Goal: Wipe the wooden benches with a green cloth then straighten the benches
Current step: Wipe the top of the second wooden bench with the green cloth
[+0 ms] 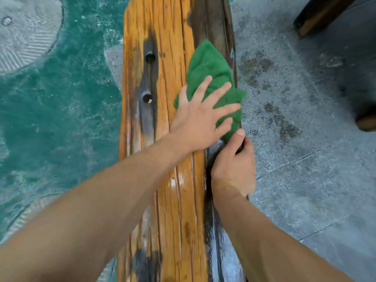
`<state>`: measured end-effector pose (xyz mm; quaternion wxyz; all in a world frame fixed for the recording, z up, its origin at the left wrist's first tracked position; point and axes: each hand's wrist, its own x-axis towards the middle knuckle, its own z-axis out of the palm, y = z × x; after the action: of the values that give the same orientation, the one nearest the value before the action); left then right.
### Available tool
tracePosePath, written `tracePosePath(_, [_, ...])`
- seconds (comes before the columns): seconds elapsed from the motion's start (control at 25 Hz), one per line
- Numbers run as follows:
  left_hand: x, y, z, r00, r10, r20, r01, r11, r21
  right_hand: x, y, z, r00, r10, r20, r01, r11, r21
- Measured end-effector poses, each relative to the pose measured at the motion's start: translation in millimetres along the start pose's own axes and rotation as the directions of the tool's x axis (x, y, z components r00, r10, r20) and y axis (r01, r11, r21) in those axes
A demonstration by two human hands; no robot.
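Observation:
A long wooden bench (166, 58) with worn orange varnish and dark patches runs from bottom to top of the head view. A crumpled green cloth (209, 66) lies on the bench's right side. My left hand (201, 119) presses flat on the cloth's near end with the fingers spread. My right hand (234, 159) grips the bench's right edge just below the cloth, thumb on top and fingers curled under the edge. The wood near my right hand looks wet and shiny.
Green painted floor (61, 98) lies left of the bench, grey concrete (305, 139) with dark stains to the right. Part of another wooden bench (317, 15) shows at the top right, and a dark rounded wooden piece (366, 119) at the right edge.

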<state>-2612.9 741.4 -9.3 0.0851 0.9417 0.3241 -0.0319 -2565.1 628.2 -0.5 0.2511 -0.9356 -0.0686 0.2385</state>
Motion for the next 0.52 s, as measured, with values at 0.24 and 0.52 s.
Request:
tracePosePath(0.24, [-163.2,59.5,15.9,0.995,0.084,0.046,-0.083,0.996,-0.022,4.2,-2.3,-35.3,0.959,-0.028,0.282,-0.063,0.949,0.309])
tracePosePath(0.52, [-231.6,77.7,22.2,0.938,0.293,0.188,-0.300,0.954,0.009,37.7,-48.3,-6.1,0.924,0.044,0.380,-0.086,0.992,0.092])
